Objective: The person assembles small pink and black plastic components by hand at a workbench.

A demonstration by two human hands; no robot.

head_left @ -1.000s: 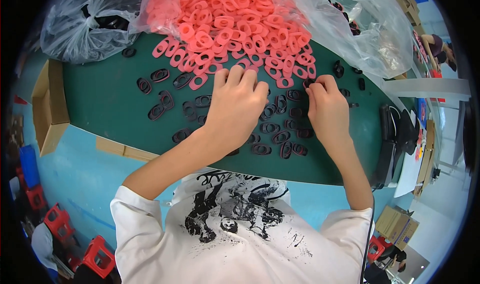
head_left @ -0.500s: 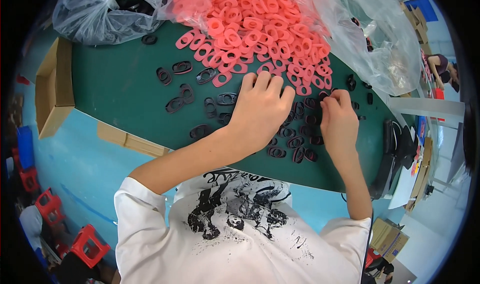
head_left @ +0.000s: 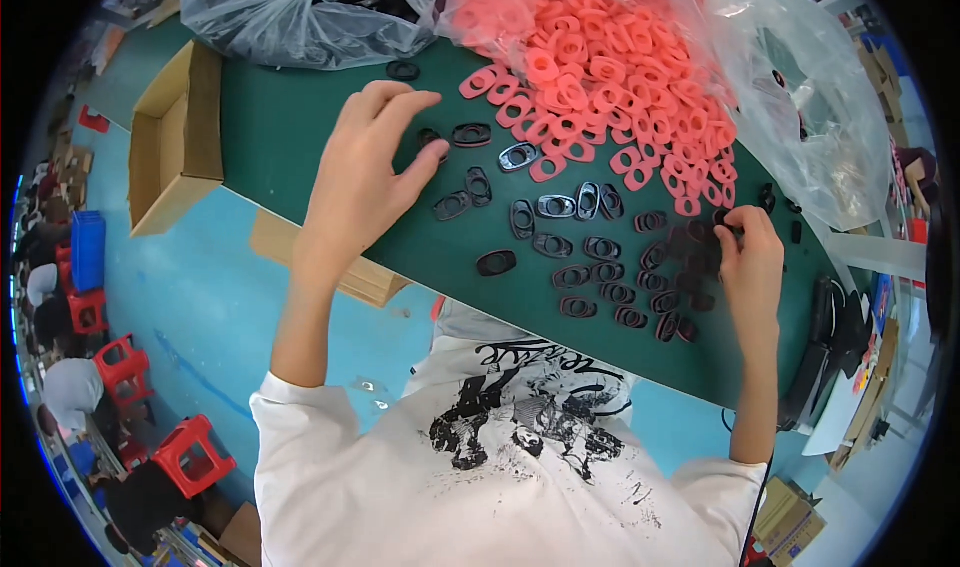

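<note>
My left hand (head_left: 368, 172) hovers at the left of the green table (head_left: 270, 117), thumb and fingers apart. Between its fingertips and a black oval ring (head_left: 471, 135) lies another dark ring (head_left: 428, 139), partly behind the thumb; I see no grip on it. At the right, my right hand (head_left: 752, 267) pinches a small black oval ring (head_left: 722, 218), mostly covered by the fingers. Several black oval rings (head_left: 602, 248) are spread over the middle of the table, some showing reddish edges. Beyond them is a heap of flat pink rings (head_left: 600, 77).
Clear plastic bags lie at the back left (head_left: 300, 22) and back right (head_left: 830, 117). An open cardboard box (head_left: 180, 132) stands at the table's left edge. A black strap-like object (head_left: 822, 347) is at the right edge. Red stools (head_left: 195, 459) stand on the blue floor.
My left hand has moved left, from above the middle rings to the dark ring at the left, its fingers spreading. My right hand stays near the right-hand rings. The whole view has shifted.
</note>
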